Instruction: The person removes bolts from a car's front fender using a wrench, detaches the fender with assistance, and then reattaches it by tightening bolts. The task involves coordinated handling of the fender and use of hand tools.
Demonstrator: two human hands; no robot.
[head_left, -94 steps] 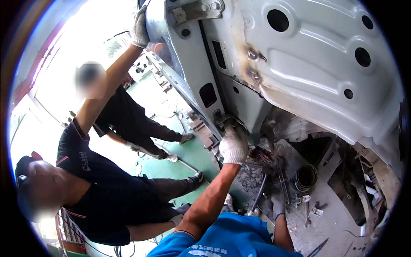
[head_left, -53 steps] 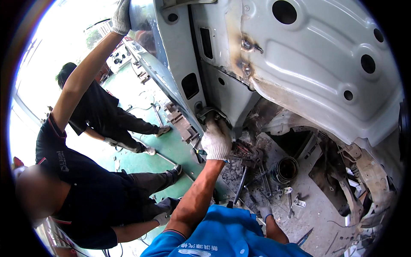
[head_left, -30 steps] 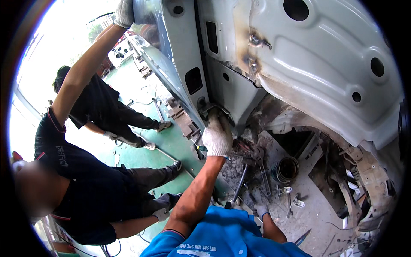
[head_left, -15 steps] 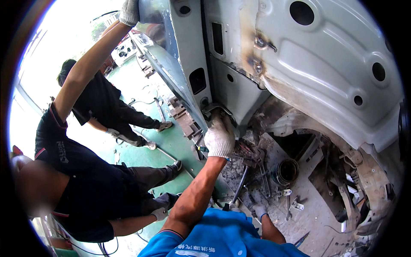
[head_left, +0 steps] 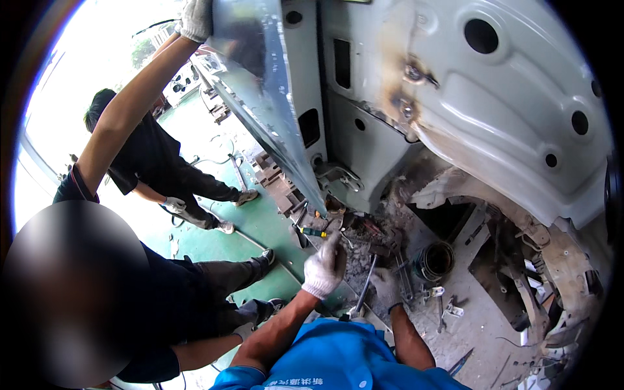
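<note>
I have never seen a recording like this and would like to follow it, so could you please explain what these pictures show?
There is no machine here: a person works with two hands in pale gloves. Every picture comes from one wide fisheye camera worn on the head and looking down, so straight edges bend near the rim.

The left hand is raised near a tool with a yellow-and-dark handle; the right hand is beside a long metal bar. I cannot make out anything held in either.

On the dirty grey surface are a round dark can and a wrench. Above is light grey metal bodywork with holes. At upper left, a co-worker's gloved hand is at the edge of a shiny panel.
</note>
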